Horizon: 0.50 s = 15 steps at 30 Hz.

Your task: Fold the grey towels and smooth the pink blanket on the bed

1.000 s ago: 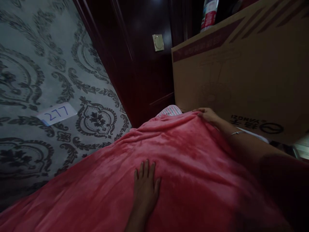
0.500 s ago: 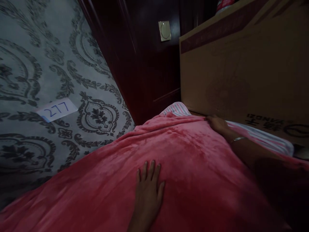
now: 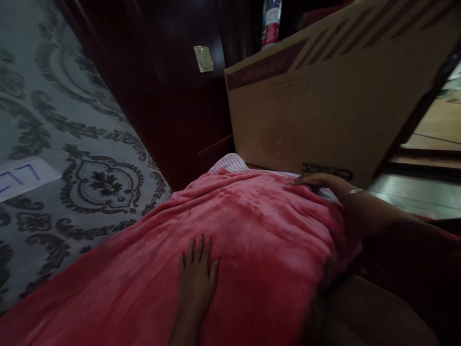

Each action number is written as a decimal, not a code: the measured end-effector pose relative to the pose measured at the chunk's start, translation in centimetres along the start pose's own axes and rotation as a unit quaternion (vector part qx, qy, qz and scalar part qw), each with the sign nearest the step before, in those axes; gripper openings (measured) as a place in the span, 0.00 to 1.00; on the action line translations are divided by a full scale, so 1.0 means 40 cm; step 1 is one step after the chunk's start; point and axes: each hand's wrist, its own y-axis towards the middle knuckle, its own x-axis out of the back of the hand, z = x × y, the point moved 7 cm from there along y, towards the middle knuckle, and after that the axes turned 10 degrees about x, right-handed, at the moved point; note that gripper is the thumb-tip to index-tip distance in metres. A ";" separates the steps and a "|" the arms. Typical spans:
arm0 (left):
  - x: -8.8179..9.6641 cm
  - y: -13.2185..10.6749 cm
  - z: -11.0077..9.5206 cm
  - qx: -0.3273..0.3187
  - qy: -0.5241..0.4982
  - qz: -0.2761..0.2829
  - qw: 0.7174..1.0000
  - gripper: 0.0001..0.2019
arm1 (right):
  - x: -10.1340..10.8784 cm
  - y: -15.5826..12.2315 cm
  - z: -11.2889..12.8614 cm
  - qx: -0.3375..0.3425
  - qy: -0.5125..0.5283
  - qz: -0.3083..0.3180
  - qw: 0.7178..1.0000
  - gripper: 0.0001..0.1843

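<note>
A pink plush blanket (image 3: 245,240) covers most of the surface in front of me, with soft folds along its far side. My left hand (image 3: 196,276) lies flat on the middle of it, fingers stretched out. At the blanket's far right edge, my right hand (image 3: 317,181) grips the cloth; some of its fingers are hidden. A bracelet (image 3: 351,192) circles the right wrist. Striped bedding (image 3: 230,162) shows from under the blanket at the far corner, with another bit beside my right hand.
A large cardboard box (image 3: 317,105) stands just beyond the bedding, with a bottle (image 3: 272,24) behind its top edge. Patterned wallpaper (image 3: 108,185) bearing a numbered paper (image 3: 27,175) is on the left. A dark red wood panel (image 3: 169,105) carries a switch plate (image 3: 203,58). Tiled floor (image 3: 421,192) shows at right.
The view has turned right. My right hand has shifted with the blanket edge, which now covers more of the striped bedding and hangs in folds on the right. My left hand stays flat.
</note>
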 end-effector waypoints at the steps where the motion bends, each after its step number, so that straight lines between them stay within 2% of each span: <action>1: 0.001 0.001 0.000 -0.001 0.003 -0.003 1.000 0.26 | -0.003 -0.032 -0.001 -0.010 0.033 0.025 0.999 0.23; 3: 0.002 0.004 -0.001 -0.002 0.009 -0.005 1.000 0.26 | 0.002 -0.082 0.019 0.021 0.084 0.035 0.996 0.20; 4: 0.001 0.005 -0.001 -0.003 0.012 -0.005 1.000 0.26 | 0.013 -0.099 0.036 0.052 0.094 0.017 0.994 0.19; 6: 0.000 0.006 -0.001 -0.005 0.015 -0.004 1.000 0.26 | 0.051 -0.123 0.060 0.084 0.025 -0.059 0.994 0.16; 8: 0.000 0.007 0.000 -0.006 0.015 -0.005 1.000 0.26 | 0.096 -0.139 0.074 0.065 -0.112 -0.152 0.980 0.15; 10: 0.000 0.007 0.000 -0.004 0.014 -0.006 1.000 0.26 | 0.129 -0.151 0.085 0.035 -0.228 -0.224 0.947 0.17; 12: -0.001 0.008 0.001 -0.003 0.009 -0.006 1.000 0.26 | 0.132 -0.153 0.082 0.016 -0.270 -0.245 0.931 0.19; 15: -0.004 0.009 0.003 -0.001 -0.004 -0.008 1.000 0.26 | 0.106 -0.152 0.053 -0.006 -0.311 -0.245 0.918 0.21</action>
